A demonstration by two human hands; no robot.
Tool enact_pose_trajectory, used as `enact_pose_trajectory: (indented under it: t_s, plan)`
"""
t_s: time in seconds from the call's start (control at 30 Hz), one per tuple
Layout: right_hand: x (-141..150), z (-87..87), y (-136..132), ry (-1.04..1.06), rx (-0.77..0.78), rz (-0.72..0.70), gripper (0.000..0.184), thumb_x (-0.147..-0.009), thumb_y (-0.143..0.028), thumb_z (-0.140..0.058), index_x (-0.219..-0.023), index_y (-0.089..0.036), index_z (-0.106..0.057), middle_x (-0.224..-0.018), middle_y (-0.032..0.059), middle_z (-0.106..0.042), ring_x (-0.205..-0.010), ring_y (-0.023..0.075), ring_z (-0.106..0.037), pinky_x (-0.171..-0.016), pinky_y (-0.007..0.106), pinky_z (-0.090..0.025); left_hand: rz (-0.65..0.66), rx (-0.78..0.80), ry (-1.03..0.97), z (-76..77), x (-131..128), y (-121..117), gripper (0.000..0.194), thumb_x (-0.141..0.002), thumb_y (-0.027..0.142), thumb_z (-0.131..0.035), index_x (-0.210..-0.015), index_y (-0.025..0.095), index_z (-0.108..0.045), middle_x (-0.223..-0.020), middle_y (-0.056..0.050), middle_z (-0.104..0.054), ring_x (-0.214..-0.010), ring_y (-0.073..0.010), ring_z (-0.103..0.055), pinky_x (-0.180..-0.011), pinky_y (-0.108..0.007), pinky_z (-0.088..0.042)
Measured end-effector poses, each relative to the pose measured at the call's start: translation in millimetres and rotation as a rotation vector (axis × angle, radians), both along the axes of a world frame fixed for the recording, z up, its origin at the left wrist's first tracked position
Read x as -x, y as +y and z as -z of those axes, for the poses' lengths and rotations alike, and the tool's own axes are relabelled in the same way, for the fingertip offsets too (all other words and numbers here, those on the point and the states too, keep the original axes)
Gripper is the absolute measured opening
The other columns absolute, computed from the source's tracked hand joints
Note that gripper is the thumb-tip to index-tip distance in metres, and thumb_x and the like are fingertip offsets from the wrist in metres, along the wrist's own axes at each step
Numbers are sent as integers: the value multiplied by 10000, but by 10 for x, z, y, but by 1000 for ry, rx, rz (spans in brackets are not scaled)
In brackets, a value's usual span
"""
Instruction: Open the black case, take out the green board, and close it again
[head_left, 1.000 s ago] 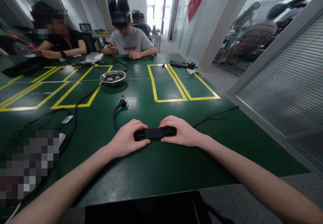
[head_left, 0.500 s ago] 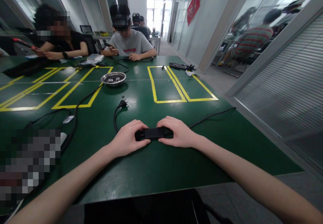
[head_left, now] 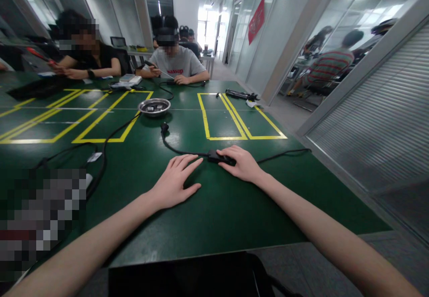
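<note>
A black power adapter [head_left: 213, 156] lies on the green table in front of me, partly covered by my right hand [head_left: 239, 164]. The thumb and fingers of that hand grip its right part. My left hand [head_left: 177, 181] is off the adapter, fingers and thumb spread apart, just left of it and low over the table. From the adapter's left end a black cord runs to a power plug [head_left: 164, 128]. Another thin cable [head_left: 284, 153] leads off to the right, toward the table's edge.
A metal bowl [head_left: 154, 107] with small metal parts stands beyond the plug. Yellow tape [head_left: 224, 138] marks rectangles on the green table [head_left: 201, 225]. A black tripod-like object [head_left: 241, 95] lies at the far right. Two people sit across the table. A blurred-out object [head_left: 40, 212] is at left.
My left hand has let go of the adapter and opened. My right hand has shifted the adapter away from me and slightly right. The plug has moved a little away and turned.
</note>
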State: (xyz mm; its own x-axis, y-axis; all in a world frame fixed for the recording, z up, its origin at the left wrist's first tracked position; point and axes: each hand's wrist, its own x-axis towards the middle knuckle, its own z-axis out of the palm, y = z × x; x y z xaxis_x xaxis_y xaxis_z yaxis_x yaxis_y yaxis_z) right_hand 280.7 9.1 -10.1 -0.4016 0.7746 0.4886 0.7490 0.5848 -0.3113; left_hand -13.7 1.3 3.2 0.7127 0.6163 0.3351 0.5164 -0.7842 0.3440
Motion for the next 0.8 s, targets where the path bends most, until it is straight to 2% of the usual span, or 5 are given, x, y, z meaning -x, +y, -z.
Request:
enact_pose_trajectory:
  t_s: [0.23, 0.4, 0.5, 0.7, 0.8]
  plan:
    - [-835, -16, 283, 65, 83, 844, 349, -819, -367, -713, -1124, -217, -792, -1017, 105, -794, -959, 315, -719, -840, 411, -566, 78, 70, 47, 20, 32, 29, 354, -1001, 329, -613, -1328, 209, -677, -1462, -128, -612, -1403, -323, -501, -1191, -566, -397]
    - [-1249, -25, 248, 231, 1, 1200, 436, -796, -416, -700, -1162, -198, -793, -1018, 140, -788, -974, 336, -714, -865, 427, -554, 78, 92, 26, 20, 19, 27, 340, -986, 326, -643, -1307, 228, -697, -1437, -119, -633, -1383, -313, -522, -1189, -556, -398]
    - [-1356, 2, 231, 294, -17, 1271, 444, -776, -420, -707, -1144, -188, -795, -1021, 147, -789, -976, 339, -713, -861, 428, -555, 78, 102, 17, 13, 22, 17, 341, -978, 320, -652, -1303, 231, -705, -1429, -118, -640, -1374, -312, -530, -1183, -549, -402]
    - [-1304, 38, 236, 141, 126, 1073, 417, -797, -406, -691, -1154, -207, -778, -1078, 122, -783, -1017, 325, -709, -829, 396, -557, 81, 116, 14, -1, 30, 5, 340, -978, 324, -653, -1303, 237, -703, -1417, -113, -647, -1351, -304, -550, -1174, -547, -403]
    - [-1306, 23, 269, 67, 128, 1043, 418, -825, -405, -662, -1178, -202, -758, -1090, 130, -775, -1018, 323, -703, -815, 396, -555, 86, 109, 4, -2, 32, 4, 337, -981, 324, -652, -1306, 249, -701, -1418, -107, -646, -1349, -298, -551, -1174, -543, -402]
